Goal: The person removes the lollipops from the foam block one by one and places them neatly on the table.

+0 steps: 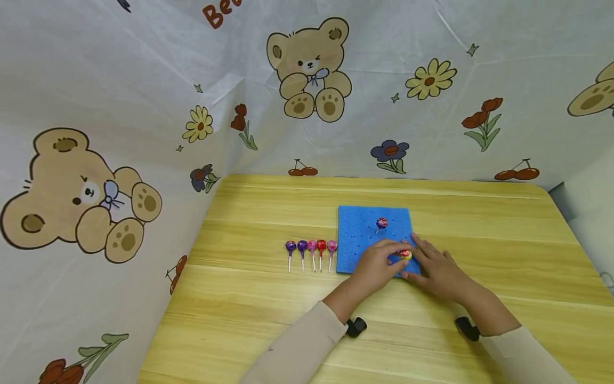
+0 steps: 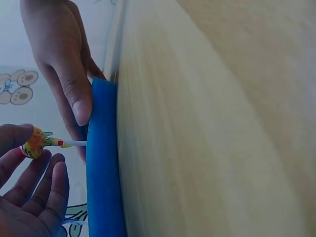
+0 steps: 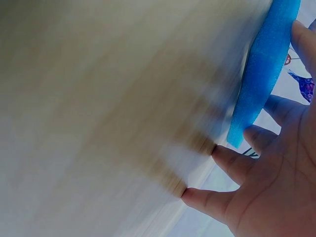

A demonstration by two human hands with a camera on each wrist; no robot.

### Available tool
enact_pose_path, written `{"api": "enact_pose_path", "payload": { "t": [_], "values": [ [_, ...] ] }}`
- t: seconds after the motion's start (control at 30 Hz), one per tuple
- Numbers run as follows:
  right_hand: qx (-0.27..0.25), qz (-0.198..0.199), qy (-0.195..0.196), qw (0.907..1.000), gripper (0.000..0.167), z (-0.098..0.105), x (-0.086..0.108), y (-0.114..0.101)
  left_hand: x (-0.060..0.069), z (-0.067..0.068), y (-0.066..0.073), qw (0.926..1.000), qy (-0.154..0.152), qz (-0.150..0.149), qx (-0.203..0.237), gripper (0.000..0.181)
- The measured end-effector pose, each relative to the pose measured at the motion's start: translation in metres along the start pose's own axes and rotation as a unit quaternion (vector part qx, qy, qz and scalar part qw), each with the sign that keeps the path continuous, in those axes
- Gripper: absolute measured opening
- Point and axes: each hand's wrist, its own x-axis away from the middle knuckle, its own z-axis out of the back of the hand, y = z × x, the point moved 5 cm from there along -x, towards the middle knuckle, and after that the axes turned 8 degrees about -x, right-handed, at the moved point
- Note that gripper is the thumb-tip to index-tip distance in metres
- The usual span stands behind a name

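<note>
A yellow-wrapped lollipop (image 1: 405, 255) stands at the right front of the blue foam pad (image 1: 352, 226). My left hand (image 1: 376, 265) pinches its candy head between thumb and fingers. In the left wrist view the white stick of this lollipop (image 2: 34, 143) meets the pad's face; how deep it goes is hidden. My right hand (image 1: 441, 272) rests at the pad's right edge with its fingers spread, some on the pad and others touching the table, as the right wrist view shows. Another lollipop (image 1: 381, 223), red and purple, stands in the pad farther back.
Left of the pad, several lollipops lie in a row, among them a purple lollipop (image 1: 290, 246) and a red lollipop (image 1: 321, 245). Small holes dot the pad. Behind the wooden table (image 1: 249, 309) hangs a cloth (image 1: 364, 128) printed with bears and flowers.
</note>
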Motion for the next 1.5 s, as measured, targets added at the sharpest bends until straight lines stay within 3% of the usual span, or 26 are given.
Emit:
{"api": "enact_pose_path", "payload": {
  "t": [0.5,1.5],
  "values": [
    [-0.006,-0.006,-0.002,1.0,0.085,-0.001,-0.001,0.0,-0.001,0.001,0.0,0.9999,0.004,-0.004,0.009,0.035],
    [0.0,-0.007,-0.003,1.0,0.086,-0.001,-0.001,0.0,0.003,0.016,0.014,0.999,0.023,-0.02,0.033,0.035]
  ]
}}
